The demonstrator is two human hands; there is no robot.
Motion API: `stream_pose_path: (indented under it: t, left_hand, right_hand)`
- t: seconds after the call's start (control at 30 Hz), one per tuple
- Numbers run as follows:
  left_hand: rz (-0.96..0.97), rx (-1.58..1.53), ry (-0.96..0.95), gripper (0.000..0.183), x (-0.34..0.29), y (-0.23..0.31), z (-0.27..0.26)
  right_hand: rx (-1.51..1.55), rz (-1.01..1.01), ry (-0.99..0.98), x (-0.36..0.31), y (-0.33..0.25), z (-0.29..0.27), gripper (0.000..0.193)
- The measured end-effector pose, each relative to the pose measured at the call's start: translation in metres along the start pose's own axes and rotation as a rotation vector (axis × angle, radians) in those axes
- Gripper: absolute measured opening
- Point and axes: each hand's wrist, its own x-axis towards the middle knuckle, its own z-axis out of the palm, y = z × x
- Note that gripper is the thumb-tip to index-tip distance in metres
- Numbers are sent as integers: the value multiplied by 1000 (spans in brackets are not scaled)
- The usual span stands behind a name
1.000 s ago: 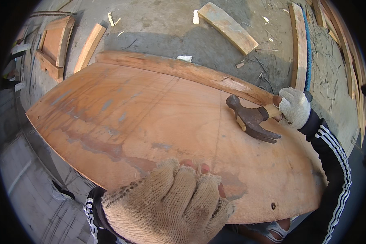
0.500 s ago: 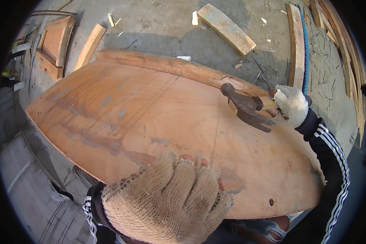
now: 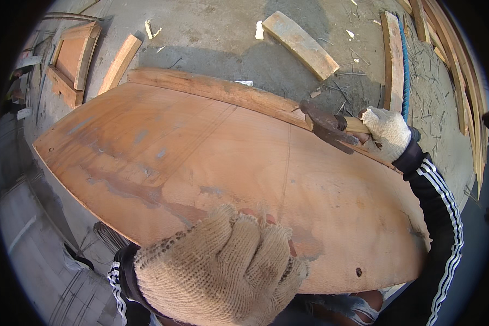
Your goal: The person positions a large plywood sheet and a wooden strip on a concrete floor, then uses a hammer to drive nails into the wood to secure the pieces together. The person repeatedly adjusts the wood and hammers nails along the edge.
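- The right hand (image 3: 388, 130) is closed around the wooden handle of the hammer (image 3: 330, 127), whose metal head is over the long strip (image 3: 217, 90) at the panel's far edge
- The left hand (image 3: 223, 266) is bent over the near side of the wooden panel (image 3: 223, 157), knuckles up; the view from above hides its palm and any contact between hammer and wood, so I cannot tell what it holds or whether the head touches
- For good control, I judge a grip farther back along the handle better, since the right hand sits fairly near the head
- The striking face is best kept square to the wood, with the claw turned away from the right sleeve (image 3: 443, 214)
- The left hand is best kept well apart from the head, as now, with steady pressure to stop the panel rocking
- Counted: one hammer, one panel, one strip, two gloved hands
- On the floor (image 3: 212, 32): one short plank (image 3: 300, 46) beyond the strip, one longer timber (image 3: 393, 60) beside one blue rod (image 3: 405, 65), one narrow timber (image 3: 119, 63) at left, one framed box (image 3: 73, 62) beyond that
- Several long boards (image 3: 462, 70) overlap at the right edge, too bunched to count
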Motion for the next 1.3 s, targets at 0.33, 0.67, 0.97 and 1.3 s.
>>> stream_pose_path:
  t: [0.33, 0.67, 0.97, 1.3]
  left_hand:
    - [5, -40, 121, 11, 2, 2, 3]
    - [285, -75, 90, 16, 2, -17, 11]
    - [146, -94, 179, 9, 14, -6, 4]
    - [334, -204, 225, 10, 18, -15, 5]
  right_hand:
    - [120, 52, -74, 0, 8, -7, 30]
    - [106, -120, 9, 1, 15, 6, 31]
    - [119, -136, 73, 8, 27, 10, 34]
    - [-23, 366, 125, 9, 29, -59, 48]
